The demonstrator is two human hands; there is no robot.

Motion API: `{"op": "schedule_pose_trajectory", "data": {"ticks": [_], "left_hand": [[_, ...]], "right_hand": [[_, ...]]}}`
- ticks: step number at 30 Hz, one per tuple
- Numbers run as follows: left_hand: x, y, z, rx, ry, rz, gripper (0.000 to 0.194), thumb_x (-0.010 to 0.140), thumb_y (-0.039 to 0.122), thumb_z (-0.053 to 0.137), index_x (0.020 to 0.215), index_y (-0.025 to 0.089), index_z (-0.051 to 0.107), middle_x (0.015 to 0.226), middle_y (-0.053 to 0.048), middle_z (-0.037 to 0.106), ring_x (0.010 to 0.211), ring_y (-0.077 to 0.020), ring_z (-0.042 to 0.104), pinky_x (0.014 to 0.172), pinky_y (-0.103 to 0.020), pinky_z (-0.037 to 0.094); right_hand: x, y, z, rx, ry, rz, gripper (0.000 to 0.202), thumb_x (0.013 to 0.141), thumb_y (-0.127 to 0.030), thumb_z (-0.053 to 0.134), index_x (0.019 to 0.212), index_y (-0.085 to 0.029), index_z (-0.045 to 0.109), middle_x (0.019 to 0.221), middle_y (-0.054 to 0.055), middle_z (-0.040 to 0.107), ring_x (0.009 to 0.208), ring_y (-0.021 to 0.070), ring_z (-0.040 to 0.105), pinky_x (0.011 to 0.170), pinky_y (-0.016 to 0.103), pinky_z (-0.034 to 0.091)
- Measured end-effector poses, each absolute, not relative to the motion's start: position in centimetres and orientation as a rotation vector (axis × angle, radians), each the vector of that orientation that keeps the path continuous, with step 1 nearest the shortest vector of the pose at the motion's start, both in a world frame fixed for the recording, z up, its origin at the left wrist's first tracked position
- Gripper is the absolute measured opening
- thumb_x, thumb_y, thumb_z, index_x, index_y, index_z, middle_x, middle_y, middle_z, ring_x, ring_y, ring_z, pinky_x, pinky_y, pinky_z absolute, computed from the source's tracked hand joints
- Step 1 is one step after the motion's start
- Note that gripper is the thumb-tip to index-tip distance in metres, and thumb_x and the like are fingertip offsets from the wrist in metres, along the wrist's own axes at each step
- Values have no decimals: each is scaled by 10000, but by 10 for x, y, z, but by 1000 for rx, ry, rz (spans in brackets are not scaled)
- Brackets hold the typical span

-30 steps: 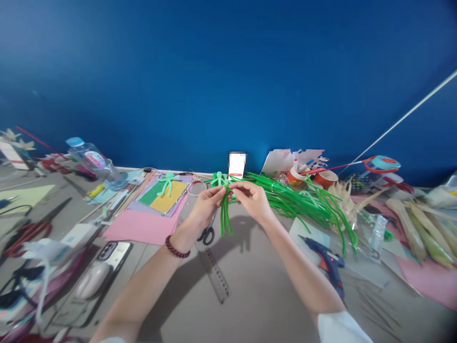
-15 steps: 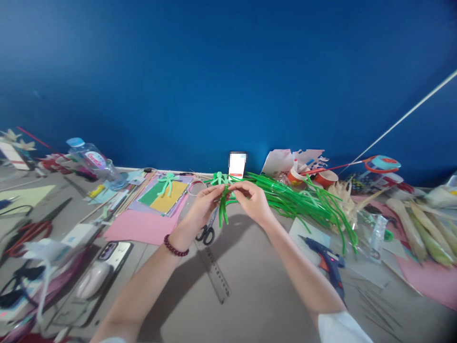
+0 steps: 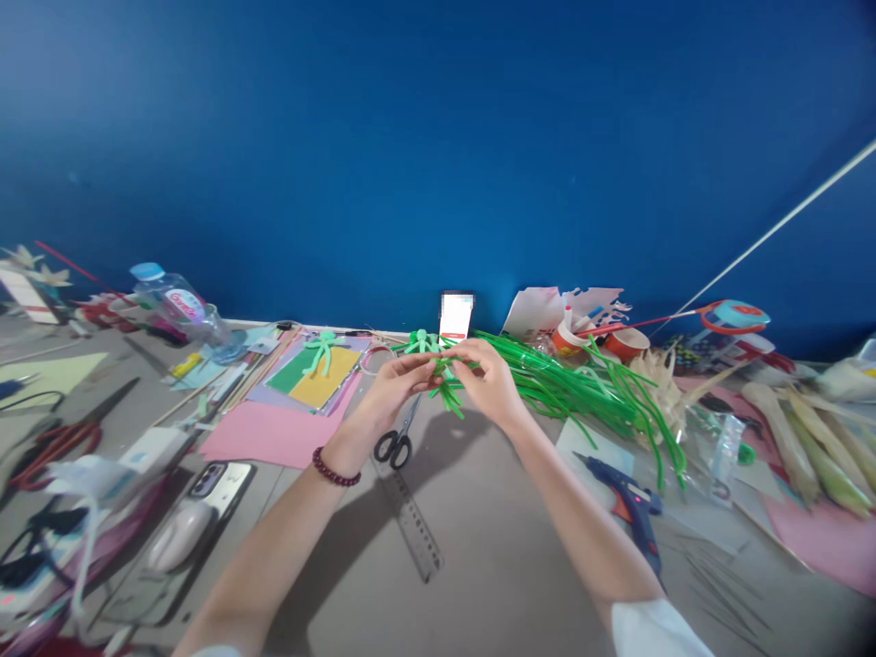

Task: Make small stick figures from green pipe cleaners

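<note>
My left hand and my right hand meet over the middle of the table, fingers pinched around a small bunch of green pipe cleaners. Its loose ends fan out below the fingertips; the gripped part is mostly hidden. Just beyond the hands lies a light green pipe-cleaner figure. Below my left hand are black-handled scissors and a clear ruler. A large heap of green pipe cleaners spreads to the right of my right hand.
A phone with a lit screen leans on the blue wall. At right lie a glue gun and paper cups. Leftward are pink paper, another green figure, a plastic bottle and a white mouse.
The bunch's loose ends have swung from hanging straight down to pointing down and right. The fingers have shifted slightly around it, and both hands still hold it.
</note>
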State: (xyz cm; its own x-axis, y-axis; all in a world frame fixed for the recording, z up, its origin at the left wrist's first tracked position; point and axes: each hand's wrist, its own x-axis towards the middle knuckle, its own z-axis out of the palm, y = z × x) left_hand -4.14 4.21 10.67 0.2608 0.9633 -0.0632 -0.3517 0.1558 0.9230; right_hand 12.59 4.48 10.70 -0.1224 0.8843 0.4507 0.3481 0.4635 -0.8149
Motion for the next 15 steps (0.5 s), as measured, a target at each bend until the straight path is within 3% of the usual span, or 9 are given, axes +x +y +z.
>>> {"op": "schedule_pose_trajectory", "data": {"ticks": [5,10,15], "left_hand": [[-43,44,107,944,830,1197,272,647,291,791,865,144,722,791,-49,711,687,-138,654,753,-299,525],[-47,46,107,975,913,1336,298,654,308,783,903,161,711,853,-56,715,720,-153,666,765,-307,528],[-51,50,105,1192,1010,1464,360,697,363,740,995,166,691,1000,-82,698,762,-163,667,771,-317,535]], "right_hand": [[127,47,106,-1096,-1632,561,319,802,-204,494,1109,-193,579,1160,123,517,833,169,578,586,260,486],[130,44,106,-1329,-1803,329,174,799,-198,478,924,-174,597,894,72,623,725,167,575,623,264,441],[104,23,98,-1558,-2359,539,238,827,-331,506,732,-198,679,718,44,686,693,179,629,612,244,413]]}}
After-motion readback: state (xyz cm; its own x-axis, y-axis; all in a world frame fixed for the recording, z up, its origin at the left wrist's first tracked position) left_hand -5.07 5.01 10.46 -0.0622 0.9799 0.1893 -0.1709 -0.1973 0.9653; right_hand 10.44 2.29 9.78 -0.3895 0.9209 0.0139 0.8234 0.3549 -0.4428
